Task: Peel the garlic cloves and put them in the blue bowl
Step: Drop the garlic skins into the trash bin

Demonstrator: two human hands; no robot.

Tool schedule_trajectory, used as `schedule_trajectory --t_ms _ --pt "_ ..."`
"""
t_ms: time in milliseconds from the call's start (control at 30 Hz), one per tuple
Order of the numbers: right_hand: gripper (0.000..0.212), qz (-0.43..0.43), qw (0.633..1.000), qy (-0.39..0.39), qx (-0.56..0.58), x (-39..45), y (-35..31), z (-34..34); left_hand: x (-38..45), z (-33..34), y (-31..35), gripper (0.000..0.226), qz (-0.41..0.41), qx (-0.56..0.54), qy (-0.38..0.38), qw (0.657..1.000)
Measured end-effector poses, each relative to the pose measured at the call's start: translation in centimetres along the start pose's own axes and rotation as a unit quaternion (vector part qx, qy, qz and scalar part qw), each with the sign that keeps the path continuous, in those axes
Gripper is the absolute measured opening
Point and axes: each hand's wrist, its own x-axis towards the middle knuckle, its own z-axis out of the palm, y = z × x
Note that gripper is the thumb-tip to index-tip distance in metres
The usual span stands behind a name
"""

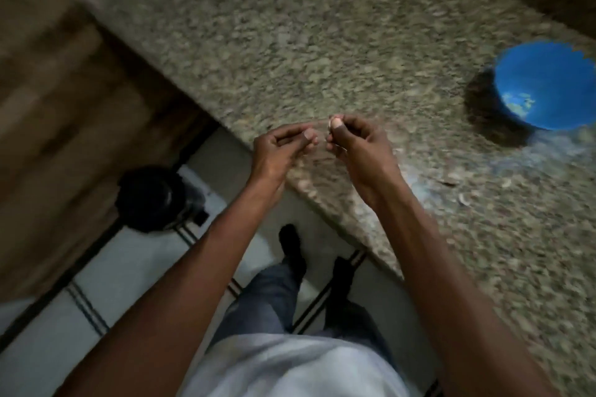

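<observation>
Right hand (358, 145) fingers (337, 132) curl and pinch a garlic clove (332, 122), pale tip showing just above the thumb. Left hand (277, 148) sits just beside it, fingers curled in, thumb tip pressed toward the forefinger; looks like it pinches a wisp of skin, but blur makes that impossible to confirm. Small gap between the two hands, both held above the near edge of the worktop (322, 42).

Step in hand, as a guess: stripping skin off the clove. To do it well: keep the right-hand pinch low on the clove so the top stays exposed, catch the loose edge of skin with the left thumbnail, pull away along the clove's length, rotate the clove between pulls. Keep the hands over the worktop, not past its edge, or skin and clove drop to the floor (135, 267).

Further right of the fingers, pale scraps (464, 198) lie on the worktop, likely shed skins. Well right of and beyond the fingers stands the blue bowl (545, 87), pale bits in its bottom, probably peeled cloves, too blurred to count. Clove must travel right to reach it.

Left of the hands, below the worktop edge, a dark round object (151, 196) on the floor. Whole frame motion-blurred.
</observation>
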Motion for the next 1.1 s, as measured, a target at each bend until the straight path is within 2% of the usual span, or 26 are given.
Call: schedule_trajectory --t_ms 133,233,333,433,533,633,900,1100 --pt "0.018 0.036 0.995 -0.09 -0.032 0.7 2.8 10.8 -2.0 -11.7 0.6 0.013 -0.003 -0.058 0.127 0.99" --pt "0.008 0.065 0.983 -0.161 -0.052 1.4 6.4 19.0 -3.4 -20.3 1.0 0.012 -0.002 -0.117 0.246 0.962" --pt "0.004 0.078 0.969 -0.22 -0.086 1.2 10.5 26.5 -5.4 -28.7 0.5 0.013 -0.001 -0.122 0.313 0.942" --pt "0.006 0.092 0.951 -0.268 -0.125 0.6 14.5 33.2 -7.0 -36.2 -0.6 0.01 -0.002 -0.131 0.354 0.926" --pt "0.007 0.115 0.939 -0.284 -0.156 -0.2 18.2 38.8 -7.9 -42.4 -1.2 0.014 -0.002 -0.138 0.39 0.911" --pt "0.023 0.127 0.922 -0.313 -0.188 -0.4 21.2 42.6 -8.4 -46.7 -2.3 0.015 -0.003 -0.172 0.415 0.893" --pt "0.025 0.148 0.895 -0.323 -0.271 1.6 28.3 48.5 -7.2 -52.3 -5.5 0.025 -0.037 -0.195 0.461 0.865" --pt "0.027 0.184 0.882 -0.31 -0.303 4.9 35.6 51.1 -3.4 -56.8 -10.9 0.013 -0.075 -0.189 0.48 0.853"
